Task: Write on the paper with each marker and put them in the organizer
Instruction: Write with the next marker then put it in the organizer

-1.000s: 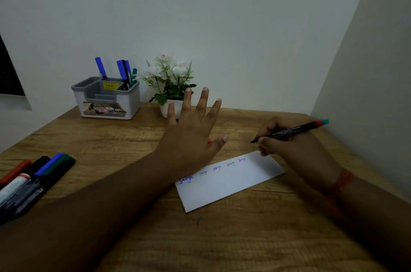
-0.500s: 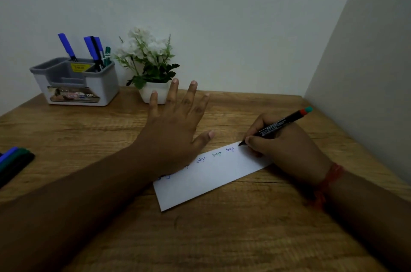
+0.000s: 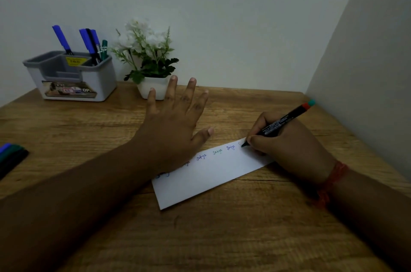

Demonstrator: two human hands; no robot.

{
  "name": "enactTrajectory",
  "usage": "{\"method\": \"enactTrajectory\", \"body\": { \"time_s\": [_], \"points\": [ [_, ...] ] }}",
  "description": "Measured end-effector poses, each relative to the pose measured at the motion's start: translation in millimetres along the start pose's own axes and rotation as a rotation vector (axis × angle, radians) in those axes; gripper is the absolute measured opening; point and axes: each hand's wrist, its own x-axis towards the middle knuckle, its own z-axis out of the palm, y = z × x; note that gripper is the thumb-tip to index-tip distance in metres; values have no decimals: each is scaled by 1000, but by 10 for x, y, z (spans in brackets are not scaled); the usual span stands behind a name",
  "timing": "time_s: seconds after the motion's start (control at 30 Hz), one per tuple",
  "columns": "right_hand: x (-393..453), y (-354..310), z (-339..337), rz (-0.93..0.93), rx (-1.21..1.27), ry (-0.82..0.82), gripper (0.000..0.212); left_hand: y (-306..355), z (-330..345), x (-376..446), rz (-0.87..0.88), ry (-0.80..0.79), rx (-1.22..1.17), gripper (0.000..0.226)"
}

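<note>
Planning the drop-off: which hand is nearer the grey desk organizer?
Left. The left hand lies flat just right of the grey desk organizer; the right hand writes far beyond it.

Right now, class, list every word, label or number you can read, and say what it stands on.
"satya": handwritten several times along the paper.
"OP": on the organizer front sticker; the rest is blurred.
Yellow label inside the organizer: unreadable.
Print on the marker in the right hand: too small.

My view is dim and a bit grey. Soft light falls from above, with no glare. The wall [image 3: 222, 15] looks shadowy. Edges bend outward, and near the bottom my arms look dark and blurry.
</note>
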Motion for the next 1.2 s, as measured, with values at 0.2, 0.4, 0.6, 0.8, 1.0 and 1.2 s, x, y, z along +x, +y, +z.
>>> {"method": "enactTrajectory", "body": {
  "time_s": [0.2, 0.4, 0.6, 0.8, 1.0, 1.2],
  "points": [
    [16, 4, 4, 13, -11, 44, 6, 1, -12, -11, 0, -5, -13, 77],
    [9, -7, 2, 23, -17, 42, 6, 1, -12, -3, -4, -15, -17, 78],
    [22, -4, 2, 10, -65, 47, 9, 1, -7, -6, -3, -17, -16, 77],
    [21, -4, -16, 3, -75, 31, 9, -9, 9, -1, 3, -5, -21, 77],
    [25, 2, -21, 12, -46, 45, 9, -3, 11, -3, 0, -1, -14, 77],
    [25, 9, -17, 10, -36, 43, 8, -3, 7, -7, 2, 5, -17, 77]
  ]
}}
